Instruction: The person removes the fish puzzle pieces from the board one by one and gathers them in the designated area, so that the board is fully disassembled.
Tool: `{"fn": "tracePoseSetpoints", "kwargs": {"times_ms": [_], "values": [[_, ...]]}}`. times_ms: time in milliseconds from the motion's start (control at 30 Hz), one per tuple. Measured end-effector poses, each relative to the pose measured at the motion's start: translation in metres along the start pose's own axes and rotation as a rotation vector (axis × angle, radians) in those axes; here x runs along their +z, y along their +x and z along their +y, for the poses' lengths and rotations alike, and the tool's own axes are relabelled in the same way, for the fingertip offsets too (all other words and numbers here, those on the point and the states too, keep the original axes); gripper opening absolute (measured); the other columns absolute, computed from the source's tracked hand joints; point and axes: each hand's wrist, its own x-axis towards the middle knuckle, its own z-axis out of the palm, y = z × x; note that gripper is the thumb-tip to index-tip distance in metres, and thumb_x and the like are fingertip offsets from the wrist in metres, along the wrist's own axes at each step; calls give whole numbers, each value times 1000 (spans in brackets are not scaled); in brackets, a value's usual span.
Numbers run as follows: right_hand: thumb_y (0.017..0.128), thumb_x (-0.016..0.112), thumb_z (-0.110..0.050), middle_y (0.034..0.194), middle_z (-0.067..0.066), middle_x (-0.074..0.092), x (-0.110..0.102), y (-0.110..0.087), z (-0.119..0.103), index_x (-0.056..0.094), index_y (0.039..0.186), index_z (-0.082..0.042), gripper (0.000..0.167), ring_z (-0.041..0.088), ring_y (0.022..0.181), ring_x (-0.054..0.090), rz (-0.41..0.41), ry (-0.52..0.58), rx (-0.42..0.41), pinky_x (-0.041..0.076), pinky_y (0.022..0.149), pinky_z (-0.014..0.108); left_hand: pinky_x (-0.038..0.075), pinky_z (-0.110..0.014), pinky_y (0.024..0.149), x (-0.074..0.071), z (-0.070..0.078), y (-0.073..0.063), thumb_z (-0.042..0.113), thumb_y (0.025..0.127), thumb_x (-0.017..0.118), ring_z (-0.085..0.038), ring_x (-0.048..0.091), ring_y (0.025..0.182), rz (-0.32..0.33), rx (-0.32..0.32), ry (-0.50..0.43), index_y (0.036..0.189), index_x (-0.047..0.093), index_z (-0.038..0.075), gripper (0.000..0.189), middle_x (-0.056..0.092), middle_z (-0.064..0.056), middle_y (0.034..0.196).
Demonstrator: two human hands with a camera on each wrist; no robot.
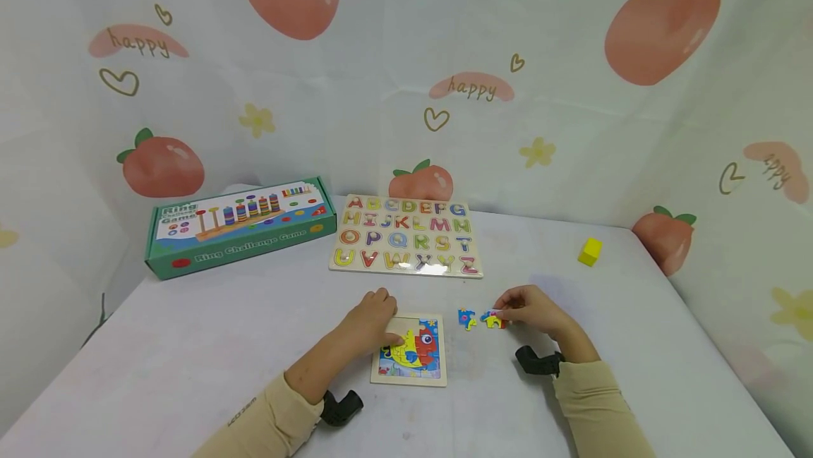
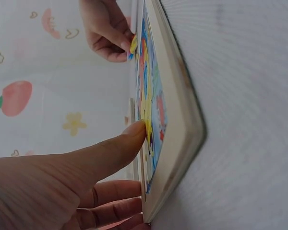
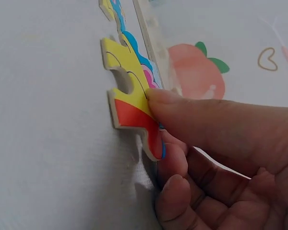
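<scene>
One puzzle pc (image 3: 134,114), just right of ctr in head view, is pinched by my R hand (image 1: 532,308), my L hand (image 1: 370,324) grips the puzzle board (image 1: 409,381), lower ctr, & a slack L hold could, imo, let it skid.

Head view forward-down over tabletop (image 1: 222,324), wrist views low, close, rolled sideways, right fingers (image 3: 182,108) in all three

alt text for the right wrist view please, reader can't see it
A right hand pinches a yellow, red, blue and pink jigsaw piece between thumb and fingers, with a white tabletop beside it. A second piece is cut off at the top edge. Behind, a pale backdrop shows a printed red fruit.
</scene>
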Motion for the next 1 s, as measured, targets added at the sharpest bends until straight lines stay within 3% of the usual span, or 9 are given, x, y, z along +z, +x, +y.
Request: {"fn": "tracePoseSetpoints", "kwargs": {"times_ms": [1000], "values": [[86, 64, -8, 80, 2, 57, 4, 4, 2, 64, 94, 4, 14, 14, 74, 46, 18, -52, -12, 39, 60, 22, 48, -30, 76, 0, 0, 1, 29, 75, 77, -18, 41, 85, -5, -7, -6, 101, 57, 2, 42, 46, -5, 91]]}}
